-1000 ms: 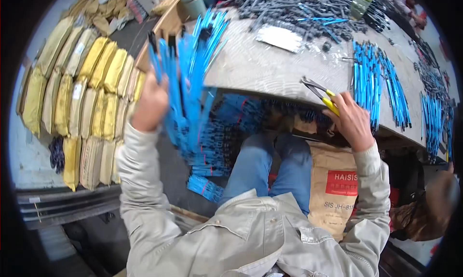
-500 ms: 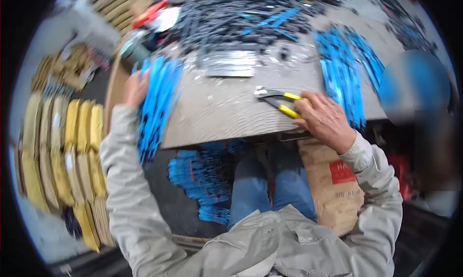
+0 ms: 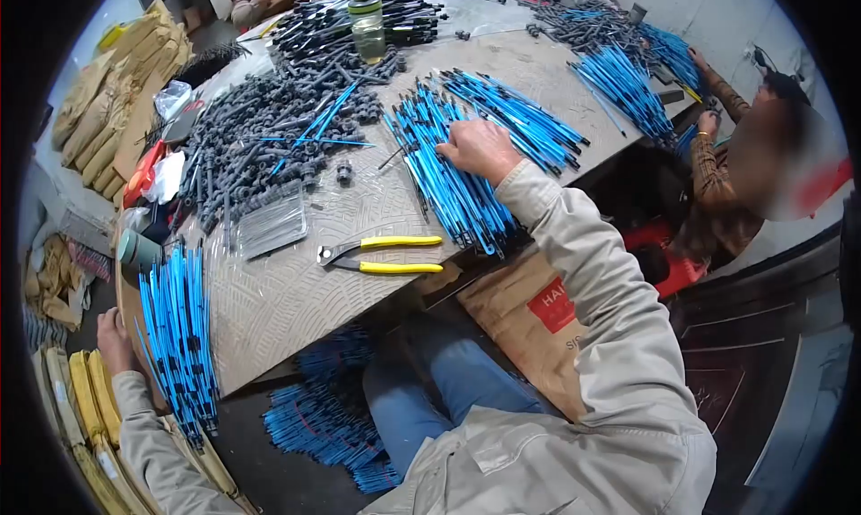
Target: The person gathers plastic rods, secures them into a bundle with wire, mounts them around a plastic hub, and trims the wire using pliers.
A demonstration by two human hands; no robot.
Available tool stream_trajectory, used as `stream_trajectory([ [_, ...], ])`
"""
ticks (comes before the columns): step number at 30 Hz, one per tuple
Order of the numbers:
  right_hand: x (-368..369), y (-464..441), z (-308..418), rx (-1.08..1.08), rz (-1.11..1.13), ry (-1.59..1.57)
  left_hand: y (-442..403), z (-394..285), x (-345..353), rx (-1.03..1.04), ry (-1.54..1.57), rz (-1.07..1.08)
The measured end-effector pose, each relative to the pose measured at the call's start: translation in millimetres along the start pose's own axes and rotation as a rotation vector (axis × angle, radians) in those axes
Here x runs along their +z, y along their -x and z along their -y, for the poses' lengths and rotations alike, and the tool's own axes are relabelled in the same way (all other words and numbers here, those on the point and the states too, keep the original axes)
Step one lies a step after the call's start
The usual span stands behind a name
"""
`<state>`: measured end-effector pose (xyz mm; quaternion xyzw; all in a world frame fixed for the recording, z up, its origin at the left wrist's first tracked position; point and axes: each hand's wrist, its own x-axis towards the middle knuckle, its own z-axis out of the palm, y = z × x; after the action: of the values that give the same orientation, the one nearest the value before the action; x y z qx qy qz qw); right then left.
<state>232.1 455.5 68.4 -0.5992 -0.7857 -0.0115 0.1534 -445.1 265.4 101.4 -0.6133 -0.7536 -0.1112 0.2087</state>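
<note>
My right hand (image 3: pixel 482 147) lies over a pile of blue rods with black ends (image 3: pixel 448 179) on the table, its fingers curled and pinched together; what is between the fingertips is hidden. At the table's left edge, my left hand (image 3: pixel 114 340) rests beside another bundle of blue rods (image 3: pixel 178 336), fingers fairly straight and not gripping it. Between the two bundles lie end-cutting pliers with yellow handles (image 3: pixel 399 242), untouched, jaws pointing left. Behind them sits a clear shallow box of thin metal pins (image 3: pixel 269 221).
A large heap of dark grey plastic parts (image 3: pixel 260 138) covers the table's back left. A green-lidded bottle (image 3: pixel 367 26) stands behind it. More blue rods (image 3: pixel 516 116) lie to the right. A co-worker (image 3: pixel 735 174) sits at the right. A paper sack (image 3: pixel 516 304) stands below the table edge.
My right hand has let go of the pliers, which now lie on the table, and moved to the right-hand blue rods. My left hand has come off the left bundle. The view has turned right.
</note>
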Motion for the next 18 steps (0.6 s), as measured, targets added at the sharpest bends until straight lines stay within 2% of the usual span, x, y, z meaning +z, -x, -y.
stream_trajectory([
  [3,1,0,14,-0.05,0.046,0.105,6,-38,-48,0.091,-0.041,-0.129],
  [5,1,0,11,-0.016,0.01,0.048,10,-105,-79,0.189,0.017,-0.225],
  [7,1,-5,1,0.059,-0.056,-0.046,19,-150,-86,0.175,0.159,-0.155],
  [8,0,-8,-6,0.039,-0.058,-0.055,28,-177,-92,0.233,0.276,-0.119],
  [10,0,-9,-19,-0.024,-0.342,-0.32,47,-231,-98,0.323,0.481,-0.04],
  [11,1,-3,-16,-0.033,-0.331,-0.322,55,-256,-96,0.361,0.568,0.004],
  [14,-10,5,-7,0.112,-0.039,-1.134,69,-315,-82,0.343,0.836,0.166],
  [15,-15,7,-2,0.098,-0.042,-1.135,71,-332,-77,0.336,0.918,0.208],
  [17,-28,17,15,-0.048,-0.214,-1.175,72,-365,-73,0.105,1.247,0.467],
  [18,-33,21,24,-0.125,-0.291,-1.195,71,-379,-66,0.065,1.38,0.493],
])
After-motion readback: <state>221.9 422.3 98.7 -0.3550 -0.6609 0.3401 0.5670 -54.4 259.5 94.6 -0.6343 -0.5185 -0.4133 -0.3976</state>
